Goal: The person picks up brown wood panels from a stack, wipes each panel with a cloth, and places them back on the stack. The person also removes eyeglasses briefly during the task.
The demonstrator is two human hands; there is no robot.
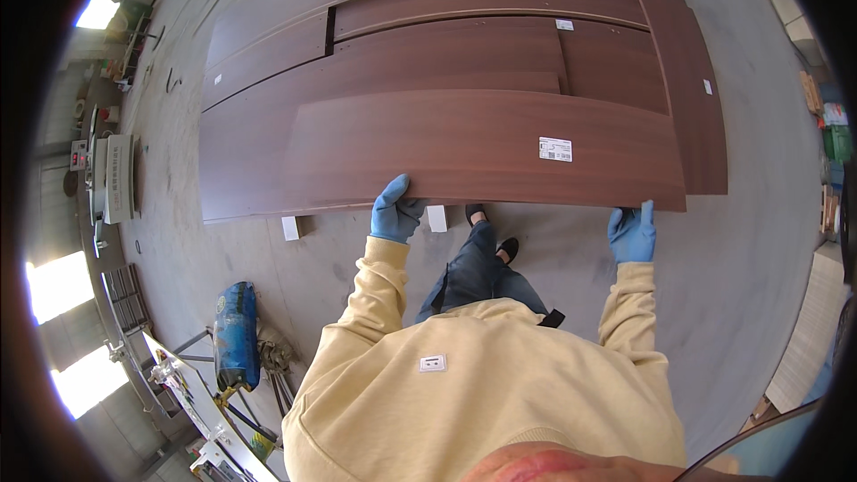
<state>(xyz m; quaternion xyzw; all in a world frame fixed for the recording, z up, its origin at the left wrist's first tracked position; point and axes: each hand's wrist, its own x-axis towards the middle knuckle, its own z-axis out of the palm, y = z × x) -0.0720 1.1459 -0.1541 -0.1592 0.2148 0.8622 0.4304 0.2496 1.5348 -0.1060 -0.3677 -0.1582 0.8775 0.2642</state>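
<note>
Wood-grain panel | left grip, right grip: both holding near edge | spaced apart, likely for balance

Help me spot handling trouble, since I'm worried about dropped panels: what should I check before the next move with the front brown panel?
1. Left hand on the front brown panel: ok, gripping the near edge.
2. Right hand placed: ok, at the same edge, close to the right corner.
3. Hands covered: ok, both wear blue gloves.
4. Panel free of the other panels: cannot tell; it overlaps them in view, but contact is hidden.
5. White label facing up: ok.
6. Feet clear of the panel: cannot tell; one dark shoe appears right by the near edge.
</note>
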